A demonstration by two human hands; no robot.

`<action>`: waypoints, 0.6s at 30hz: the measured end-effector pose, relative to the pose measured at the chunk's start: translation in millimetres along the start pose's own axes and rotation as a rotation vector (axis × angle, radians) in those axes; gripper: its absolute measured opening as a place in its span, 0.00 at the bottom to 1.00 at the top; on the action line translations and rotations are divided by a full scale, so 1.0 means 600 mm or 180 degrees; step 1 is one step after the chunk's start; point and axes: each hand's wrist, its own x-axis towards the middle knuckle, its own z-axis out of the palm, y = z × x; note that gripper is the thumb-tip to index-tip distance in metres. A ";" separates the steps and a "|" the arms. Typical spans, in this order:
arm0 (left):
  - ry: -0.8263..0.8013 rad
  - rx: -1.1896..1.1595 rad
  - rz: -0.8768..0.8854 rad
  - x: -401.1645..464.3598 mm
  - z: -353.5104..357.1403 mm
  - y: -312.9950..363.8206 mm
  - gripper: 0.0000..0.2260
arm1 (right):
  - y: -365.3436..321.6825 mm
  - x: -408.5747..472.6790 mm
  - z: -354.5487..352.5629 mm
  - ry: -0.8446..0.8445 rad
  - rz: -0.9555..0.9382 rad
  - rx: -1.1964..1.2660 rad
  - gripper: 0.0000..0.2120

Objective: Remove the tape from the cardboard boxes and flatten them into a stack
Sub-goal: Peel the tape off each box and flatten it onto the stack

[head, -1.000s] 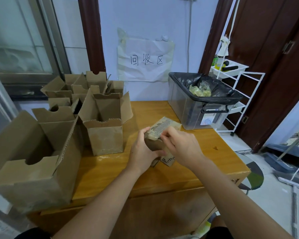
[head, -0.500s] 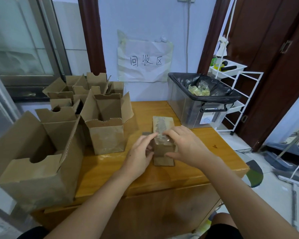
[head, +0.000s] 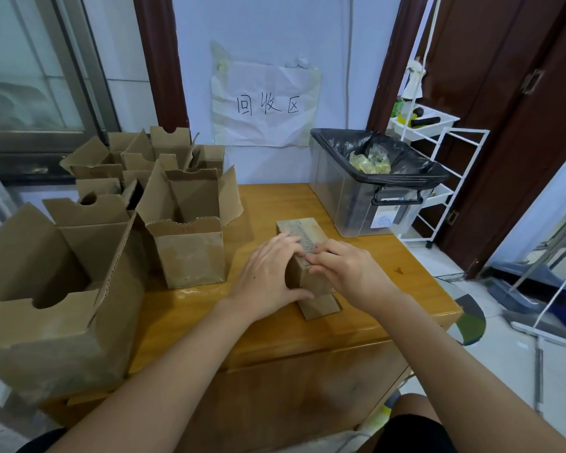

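Both hands close on a small cardboard box (head: pixel 303 253) lying on its side near the middle of the wooden tabletop (head: pixel 275 204). On the left hand (head: pixel 268 276) the grip is a wrap: the thumb curls under the box's near end and the fingers lie over its top edge. The right hand (head: pixel 347 273) has its fingertips pressed onto the top face beside a strip of tape (head: pixel 306 235) running along it; whether they pinch the tape cannot be told. The box's far end shows beyond the fingers, and a loose flap (head: pixel 321 307) at its near end lies flat on the wood. Just left of the hands stands an opened cardboard box (head: pixel 190 253) with its flaps up. Behind and left of it is a cluster of further opened boxes (head: pixel 138 158), and a larger opened box (head: pixel 56 308) sits at the near left corner. At the far right corner of the tabletop is a clear plastic bin (head: pixel 353 197) lined with a black bag, with crumpled yellowish tape (head: pixel 370 160) inside. A paper sign (head: pixel 265 104) with handwritten characters hangs on the wall behind, and a white wire rack (head: pixel 438 158) stands to the right of the bin.
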 end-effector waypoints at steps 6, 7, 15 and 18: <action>0.0548 0.0004 -0.0039 -0.002 0.023 0.002 0.21 | -0.002 0.005 -0.010 -0.0283 0.0142 0.0277 0.17; 0.0587 0.0023 -0.0027 -0.002 0.025 0.003 0.21 | 0.000 0.005 -0.012 -0.0345 0.0162 0.0305 0.16; 0.0329 -0.0002 0.0054 -0.002 0.015 -0.002 0.19 | 0.006 0.008 -0.011 -0.0305 0.0075 0.0366 0.13; 0.0195 0.0032 0.0027 -0.004 0.005 0.005 0.19 | 0.008 0.010 -0.012 -0.0261 0.0043 0.0359 0.12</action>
